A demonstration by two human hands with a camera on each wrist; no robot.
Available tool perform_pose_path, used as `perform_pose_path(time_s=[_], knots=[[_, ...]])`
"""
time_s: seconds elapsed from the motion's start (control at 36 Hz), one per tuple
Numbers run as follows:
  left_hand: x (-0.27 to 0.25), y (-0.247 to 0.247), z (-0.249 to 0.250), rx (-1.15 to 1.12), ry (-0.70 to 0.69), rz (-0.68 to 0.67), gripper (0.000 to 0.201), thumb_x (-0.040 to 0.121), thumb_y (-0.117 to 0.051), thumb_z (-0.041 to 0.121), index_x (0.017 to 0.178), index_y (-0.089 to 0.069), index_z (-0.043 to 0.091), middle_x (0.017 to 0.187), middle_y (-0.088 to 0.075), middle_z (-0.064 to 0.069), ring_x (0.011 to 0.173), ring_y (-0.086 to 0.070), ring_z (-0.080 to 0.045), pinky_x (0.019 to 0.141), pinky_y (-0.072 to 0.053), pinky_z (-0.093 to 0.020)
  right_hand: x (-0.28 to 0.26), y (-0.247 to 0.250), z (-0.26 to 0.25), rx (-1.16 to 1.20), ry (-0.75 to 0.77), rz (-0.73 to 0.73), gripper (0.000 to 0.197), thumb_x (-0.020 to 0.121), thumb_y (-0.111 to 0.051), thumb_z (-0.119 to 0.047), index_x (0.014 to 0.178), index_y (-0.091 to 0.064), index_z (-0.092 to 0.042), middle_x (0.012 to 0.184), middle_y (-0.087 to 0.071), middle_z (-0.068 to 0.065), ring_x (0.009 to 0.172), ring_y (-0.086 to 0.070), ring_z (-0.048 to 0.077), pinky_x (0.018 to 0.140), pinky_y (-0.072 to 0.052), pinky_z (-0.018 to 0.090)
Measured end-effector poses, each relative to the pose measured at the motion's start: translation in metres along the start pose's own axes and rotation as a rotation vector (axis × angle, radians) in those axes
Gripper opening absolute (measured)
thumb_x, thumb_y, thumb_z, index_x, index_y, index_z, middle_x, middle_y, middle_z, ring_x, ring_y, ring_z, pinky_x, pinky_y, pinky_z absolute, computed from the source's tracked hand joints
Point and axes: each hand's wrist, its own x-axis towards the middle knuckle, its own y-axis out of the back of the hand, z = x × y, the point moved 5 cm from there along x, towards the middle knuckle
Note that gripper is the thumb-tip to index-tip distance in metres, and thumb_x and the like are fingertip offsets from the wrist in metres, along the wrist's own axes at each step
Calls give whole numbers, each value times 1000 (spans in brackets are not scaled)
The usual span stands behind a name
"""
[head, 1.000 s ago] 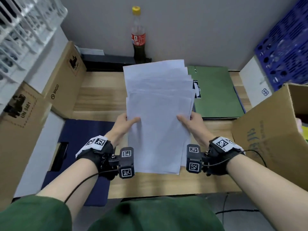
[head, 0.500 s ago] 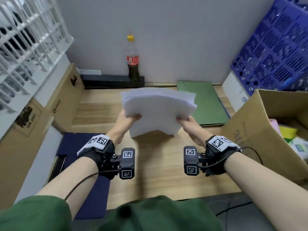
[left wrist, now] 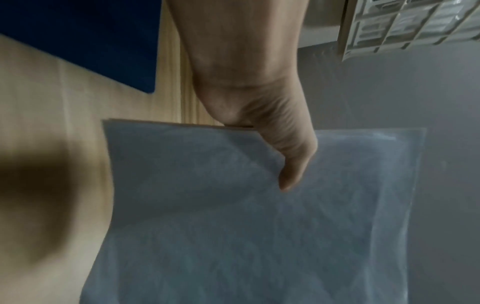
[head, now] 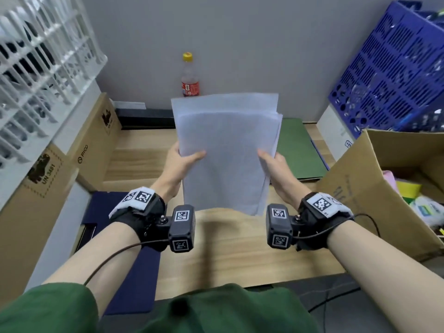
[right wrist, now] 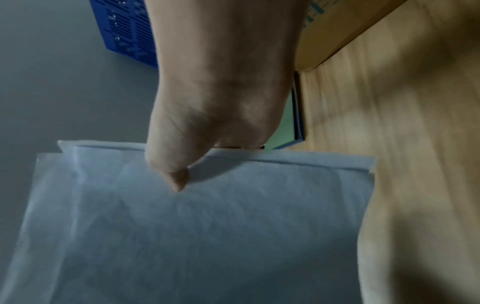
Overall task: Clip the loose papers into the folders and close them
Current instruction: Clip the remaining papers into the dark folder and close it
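A stack of loose white papers (head: pixel 228 150) stands upright above the wooden table (head: pixel 230 248), its sheets slightly uneven at the top right. My left hand (head: pixel 182 162) pinches its left edge, thumb in front, as the left wrist view shows (left wrist: pixel 288 164). My right hand (head: pixel 274 164) pinches the right edge the same way (right wrist: pixel 176 174). A green folder (head: pixel 295 150) lies shut on the table behind the papers, to the right. A dark blue folder (head: pixel 134 272) lies at the table's left front, under my left forearm.
A cola bottle (head: pixel 190 75) stands against the back wall. Cardboard boxes (head: pixel 96 138) line the left side, and an open cardboard box (head: pixel 374 188) with items inside sits at the right. A blue crate (head: pixel 394 68) leans at the back right; a white rack (head: pixel 40 56) hangs upper left.
The papers were tipped far forward half a second ago and now stand upright again, lifted off the table. Both hands keep their grip on the side edges.
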Motion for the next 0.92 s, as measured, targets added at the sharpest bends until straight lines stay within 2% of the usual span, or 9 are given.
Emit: perform_pose_path(time_s=[0.08, 0.19, 0.28, 0.44, 0.56, 0.64, 0.75, 0.83, 0.92], knots=[[-12, 10, -26, 86, 65, -24, 45, 67, -75, 16, 110, -62, 17, 101, -73, 3, 88, -69, -11, 73, -53, -25, -12, 2, 33, -87, -61, -42, 31, 93, -50, -8, 122, -57, -16, 121, -65, 2, 106, -62, 16, 88, -49, 26], [-26, 10, -50, 146, 125, -23, 41, 69, -61, 8, 109, -59, 17, 96, -69, 5, 85, -63, -9, 70, -49, -23, -29, -5, 60, -155, -96, -103, 46, 89, -36, 10, 120, -55, -17, 112, -62, -4, 103, -58, 11, 73, -48, 9], [-24, 4, -49, 180, 132, 7, 33, 78, -52, -6, 104, -59, 14, 92, -67, 0, 84, -60, -15, 70, -48, -26, -24, -8, 60, -184, -71, -74, 48, 87, -32, 8, 120, -58, -15, 117, -64, 2, 107, -59, 17, 82, -50, 23], [-9, 0, -10, 114, 24, 112, 30, 73, -49, -9, 92, -60, 11, 83, -65, -1, 75, -57, -16, 66, -46, -27, -4, -4, 18, -90, -31, 64, 49, 83, -33, 7, 122, -48, -17, 114, -63, 3, 101, -60, 19, 89, -49, 33], [-7, 4, -5, 108, -31, 126, 36, 72, -44, -12, 81, -57, 21, 78, -60, 6, 72, -50, -10, 63, -41, -22, -6, -3, 10, -78, -7, 70, 38, 88, -32, 6, 118, -40, -16, 92, -53, -9, 81, -50, 2, 62, -38, 18], [-12, 5, -27, 174, 67, 106, 42, 77, -33, -12, 85, -57, 21, 80, -57, 7, 74, -47, -8, 63, -38, -21, -16, -10, 25, -171, -31, -67, 45, 85, -39, 4, 124, -36, -18, 99, -51, -13, 89, -48, -2, 67, -40, 9], [-16, 6, -51, 237, 201, 42, 36, 78, -32, -10, 82, -57, 17, 86, -58, 0, 84, -46, -17, 71, -37, -29, -23, -17, 45, -237, -81, -163, 51, 94, -38, 1, 140, -29, -19, 124, -44, -7, 114, -40, 8, 92, -31, 20], [-17, 7, -49, 238, 224, -5, 30, 71, -39, -4, 84, -58, 15, 88, -59, -2, 86, -48, -20, 74, -37, -33, -13, -10, 49, -233, -67, -75, 35, 99, -35, -13, 132, -47, -12, 124, -55, -2, 107, -47, 10, 86, -34, 23], [-15, 8, -42, 233, 239, -40, 33, 72, -44, -4, 96, -59, 14, 95, -65, -1, 92, -57, -23, 79, -45, -34, 0, 5, 44, -322, -8, 76, 32, 96, -39, -23, 105, -55, 3, 102, -62, 23, 83, -47, 15, 71, -37, 30]])
